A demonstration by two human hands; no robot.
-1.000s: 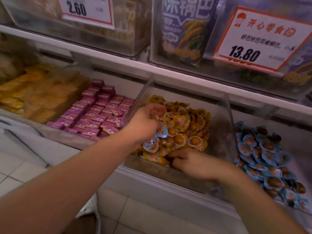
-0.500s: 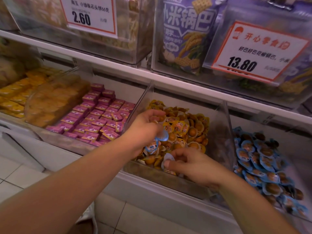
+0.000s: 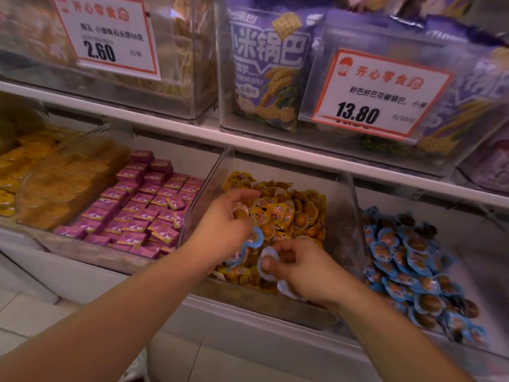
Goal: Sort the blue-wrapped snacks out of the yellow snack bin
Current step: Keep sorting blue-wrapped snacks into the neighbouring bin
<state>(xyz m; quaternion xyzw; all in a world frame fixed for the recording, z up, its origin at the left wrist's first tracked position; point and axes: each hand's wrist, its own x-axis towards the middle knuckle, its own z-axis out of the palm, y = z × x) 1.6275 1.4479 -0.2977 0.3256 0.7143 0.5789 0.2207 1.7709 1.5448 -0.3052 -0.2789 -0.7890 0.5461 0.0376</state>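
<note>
A clear bin (image 3: 344,216) holds a heap of yellow-wrapped snacks (image 3: 286,210). My left hand (image 3: 225,224) is over the bin's left side, fingers curled around several snacks, with blue-wrapped snacks (image 3: 253,239) hanging from it. My right hand (image 3: 300,268) is at the bin's front and pinches a pale blue-wrapped snack (image 3: 265,261) between thumb and fingers; another wrapper (image 3: 286,289) shows under its palm. The bin to the right holds a pile of blue-wrapped snacks (image 3: 407,268).
Left of the yellow bin lie pink boxed snacks (image 3: 143,213) and orange packs (image 3: 63,183). An upper shelf (image 3: 192,133) carries clear bins with price tags reading 2.60 (image 3: 107,37) and 13.80 (image 3: 380,95). White floor tiles (image 3: 33,307) lie below.
My right hand has lifted from the front of the yellow heap with a pale blue wrapper pinched in it. My left hand stays over the bin holding its snacks. The camera tilted up.
</note>
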